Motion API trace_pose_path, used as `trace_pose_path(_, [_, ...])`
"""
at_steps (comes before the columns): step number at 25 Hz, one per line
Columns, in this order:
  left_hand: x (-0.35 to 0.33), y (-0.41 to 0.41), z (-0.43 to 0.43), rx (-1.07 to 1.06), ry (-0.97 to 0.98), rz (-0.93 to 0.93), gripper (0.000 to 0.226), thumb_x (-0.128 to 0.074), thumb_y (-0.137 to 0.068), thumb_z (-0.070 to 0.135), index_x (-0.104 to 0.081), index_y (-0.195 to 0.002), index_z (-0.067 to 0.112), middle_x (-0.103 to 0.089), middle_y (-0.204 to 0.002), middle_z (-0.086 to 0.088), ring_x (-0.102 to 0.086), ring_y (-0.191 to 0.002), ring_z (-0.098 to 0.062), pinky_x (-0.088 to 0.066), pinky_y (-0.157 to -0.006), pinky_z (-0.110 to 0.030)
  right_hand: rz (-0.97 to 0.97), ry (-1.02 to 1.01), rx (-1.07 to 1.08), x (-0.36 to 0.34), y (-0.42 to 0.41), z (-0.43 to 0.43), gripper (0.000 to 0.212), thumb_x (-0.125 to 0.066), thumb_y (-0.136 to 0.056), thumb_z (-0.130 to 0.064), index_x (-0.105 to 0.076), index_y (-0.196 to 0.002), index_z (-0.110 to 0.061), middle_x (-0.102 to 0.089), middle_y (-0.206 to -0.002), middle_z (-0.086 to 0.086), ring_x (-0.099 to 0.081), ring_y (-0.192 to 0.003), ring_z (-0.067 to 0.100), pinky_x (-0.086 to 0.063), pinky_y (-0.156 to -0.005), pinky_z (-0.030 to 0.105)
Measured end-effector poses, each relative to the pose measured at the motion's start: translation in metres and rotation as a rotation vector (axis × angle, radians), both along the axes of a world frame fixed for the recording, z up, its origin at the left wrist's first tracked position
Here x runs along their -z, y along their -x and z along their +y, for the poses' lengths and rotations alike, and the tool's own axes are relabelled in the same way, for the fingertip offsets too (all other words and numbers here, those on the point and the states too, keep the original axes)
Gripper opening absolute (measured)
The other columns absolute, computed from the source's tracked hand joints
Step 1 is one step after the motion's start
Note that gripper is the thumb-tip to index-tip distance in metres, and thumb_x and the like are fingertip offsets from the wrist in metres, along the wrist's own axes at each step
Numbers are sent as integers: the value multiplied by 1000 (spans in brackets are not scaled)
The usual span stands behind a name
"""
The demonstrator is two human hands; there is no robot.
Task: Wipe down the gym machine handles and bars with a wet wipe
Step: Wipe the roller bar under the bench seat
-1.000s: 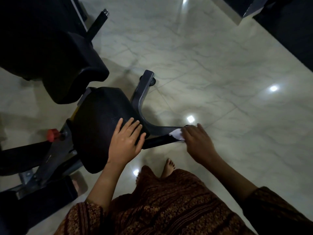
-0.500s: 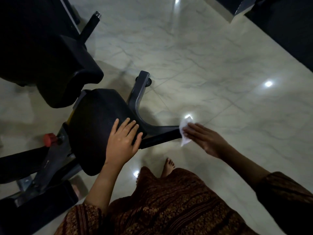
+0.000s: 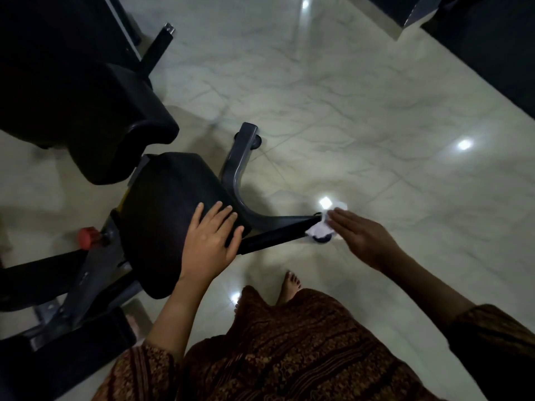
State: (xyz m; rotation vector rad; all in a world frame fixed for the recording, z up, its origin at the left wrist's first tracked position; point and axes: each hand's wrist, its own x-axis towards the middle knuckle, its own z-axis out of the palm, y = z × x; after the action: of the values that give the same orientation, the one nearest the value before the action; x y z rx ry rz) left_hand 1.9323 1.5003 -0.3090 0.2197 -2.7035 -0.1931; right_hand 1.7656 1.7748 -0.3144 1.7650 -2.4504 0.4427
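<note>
One wet wipe (image 3: 317, 230) beneath right hand (image 3: 367, 241) fingers (image 3: 344, 219) (at bar (image 3: 272, 237) end).

Open floor (image 3: 376, 111) right of bar (image 3: 275, 238); seat pad (image 3: 162, 212) crowds left.

A crumpled white wet wipe (image 3: 318, 228) is bunched against the right end of a black bar (image 3: 275, 236), which slants left and nearer. Just behind it, a grey curved bar (image 3: 236, 172) bends away to the far side.
</note>
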Motion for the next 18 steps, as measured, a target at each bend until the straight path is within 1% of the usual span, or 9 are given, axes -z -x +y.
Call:
trace_pose_path(1, [0, 0, 1, -3, 1, -1, 34, -50, -88, 27, -71, -97, 2, -69, -105, -14, -61, -109, -29, -27, -107, -43, 9, 32, -31, -4, -2, -2, 33, -22, -104, -17, -45, -122, -3, -63, -117, 20, -60, -110, 32, -48, -94, 38])
trace_pose_path(2, [0, 0, 1, -3, 1, -2, 34, -50, -88, 27, -71, -97, 2, -69, -104, -14, -61, -109, -29, -27, -107, -43, 17, 58, -90, -7, -9, -12, 34, -24, -104, -18, -47, -122, -3, -62, -119, 20, -59, -111, 32, -46, -96, 38])
trace_pose_path(4, [0, 0, 0, -1, 2, -2, 34, -50, -88, 28, -71, -96, 2, -69, -104, -14, -61, -108, -29, -27, -107, -43, 52, 68, -313, 3, -32, -50, 37, -25, -103, -16, -55, -120, -2, -63, -119, 18, -57, -115, 31, -43, -100, 40])
trace_pose_path(7, [-1, 0, 0, -3, 13, -10, 34, -49, -89, 28, -71, -97, 2, -69, -105, -13, -60, -109, -28, -27, -107, -43, 113, -10, -530, 32, -62, -103, 49, -21, -102, -7, -69, -103, 0, -68, -110, 13, -61, -109, 29, -39, -102, 41])
trace_pose_path(10, [0, -1, -1, -5, 4, -26, 35, -49, -89, 29, -71, -98, 2, -69, -106, -13, -60, -109, -28, -26, -107, -43, 4, -54, -465, 44, -45, -100, 34, -36, -96, -9, -62, -119, -4, -60, -125, 13, -54, -119, 27, -40, -104, 42])
trace_pose_path(12, [-1, -1, -1, -10, -4, -26, 35, -49, -89, 29, -71, -98, 2, -69, -106, -13, -61, -109, -28, -27, -107, -43, -145, -74, -371, 43, -27, -68, 41, -43, -91, -13, -47, -132, -12, -53, -134, 14, -48, -125, 25, -41, -103, 41])
trace_pose_path(15, [-1, 0, 0, -13, -11, -33, 36, -49, -89, 29, -71, -99, 2, -69, -107, -13, -61, -109, -28, -27, -107, -43, -81, -36, -309, 29, -4, -23, 47, -32, -100, -17, -23, -147, -19, -32, -149, 4, -41, -130, 26, -38, -106, 40])
trace_pose_path(16, [0, -1, 0, -15, -9, -34, 36, -49, -89, 29, -71, -99, 2, -69, -107, -13, -61, -109, -28, -27, -107, -43, -45, -21, -279, 26, -4, -22, 45, -26, -103, -16, -20, -147, -15, -31, -149, 4, -43, -128, 28, -37, -106, 40])
trace_pose_path(18, [0, -1, 0, -18, -6, -30, 36, -49, -89, 29, -71, -99, 3, -69, -107, -13, -61, -110, -27, -27, -107, -43, 24, 2, -193, 24, -18, -46, 40, -20, -102, -12, -38, -137, -3, -50, -135, 17, -56, -114, 35, -45, -97, 43])
